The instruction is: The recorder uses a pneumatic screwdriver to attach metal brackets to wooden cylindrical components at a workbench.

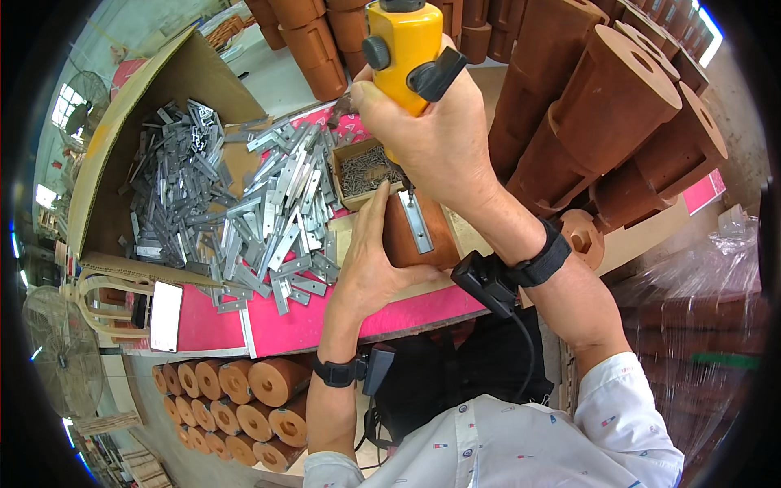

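My right hand (pixel 443 134) grips a yellow power screwdriver (pixel 404 45) held upright, its tip pointing down at a flat metal plate (pixel 416 221). The plate lies on a brown wooden block (pixel 400 240) on the pink table (pixel 309 321). My left hand (pixel 370 260) wraps around the block's left side and steadies it. Just behind the block sits a small cardboard box of screws (pixel 364 172).
A heap of metal plates (pixel 268 220) spills from a large cardboard box (pixel 154 106) on the left. Stacked brown wooden pieces (pixel 618 114) fill the right and back. More round wooden pieces (pixel 236 398) lie below the table. A phone (pixel 166 315) rests at the table's left edge.
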Tool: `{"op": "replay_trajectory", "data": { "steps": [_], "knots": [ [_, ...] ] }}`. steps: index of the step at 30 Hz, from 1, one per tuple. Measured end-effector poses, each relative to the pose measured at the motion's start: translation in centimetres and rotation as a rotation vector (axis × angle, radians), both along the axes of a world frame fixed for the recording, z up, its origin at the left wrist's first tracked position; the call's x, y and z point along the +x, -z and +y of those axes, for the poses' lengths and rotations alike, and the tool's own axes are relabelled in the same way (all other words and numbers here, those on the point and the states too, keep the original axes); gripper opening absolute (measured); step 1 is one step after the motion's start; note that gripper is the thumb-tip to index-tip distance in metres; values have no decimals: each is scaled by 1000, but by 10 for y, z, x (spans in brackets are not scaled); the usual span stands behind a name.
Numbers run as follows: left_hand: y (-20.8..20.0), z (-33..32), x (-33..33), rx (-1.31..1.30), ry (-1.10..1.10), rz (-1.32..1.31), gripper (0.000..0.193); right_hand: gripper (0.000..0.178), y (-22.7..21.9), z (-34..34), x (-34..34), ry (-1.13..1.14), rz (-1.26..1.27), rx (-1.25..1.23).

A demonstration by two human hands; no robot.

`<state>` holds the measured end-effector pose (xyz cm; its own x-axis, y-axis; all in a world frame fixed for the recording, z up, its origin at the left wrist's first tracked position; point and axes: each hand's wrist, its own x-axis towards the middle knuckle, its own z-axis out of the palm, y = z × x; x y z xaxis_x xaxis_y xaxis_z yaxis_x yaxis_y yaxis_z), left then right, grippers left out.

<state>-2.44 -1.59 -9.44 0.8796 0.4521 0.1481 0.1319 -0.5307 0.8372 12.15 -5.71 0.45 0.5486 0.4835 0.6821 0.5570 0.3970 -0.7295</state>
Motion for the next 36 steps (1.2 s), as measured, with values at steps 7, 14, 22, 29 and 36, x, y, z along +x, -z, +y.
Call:
{"op": "replay_trajectory", "data": {
  "steps": [7, 14, 22, 29, 36],
  "knots": [
    [0, 0, 0, -12, -4, 13, 130, 46, 0, -1, -2, -19, -8, 10],
    [-2, -1, 0, 29, 1, 16, 130, 46, 1, 1, 1, 57, -35, 60],
    [-1, 1, -1, 85, 20, -20, 120, 44, 1, 1, -7, 27, 47, 52],
    [-8, 1, -2, 109, 47, 8, 112, 43, 1, 2, -5, 43, -41, 95],
    [-7, -1, -1, 121, 43, 21, 107, 43, 2, 1, -3, 48, -40, 98]
  ]
}}
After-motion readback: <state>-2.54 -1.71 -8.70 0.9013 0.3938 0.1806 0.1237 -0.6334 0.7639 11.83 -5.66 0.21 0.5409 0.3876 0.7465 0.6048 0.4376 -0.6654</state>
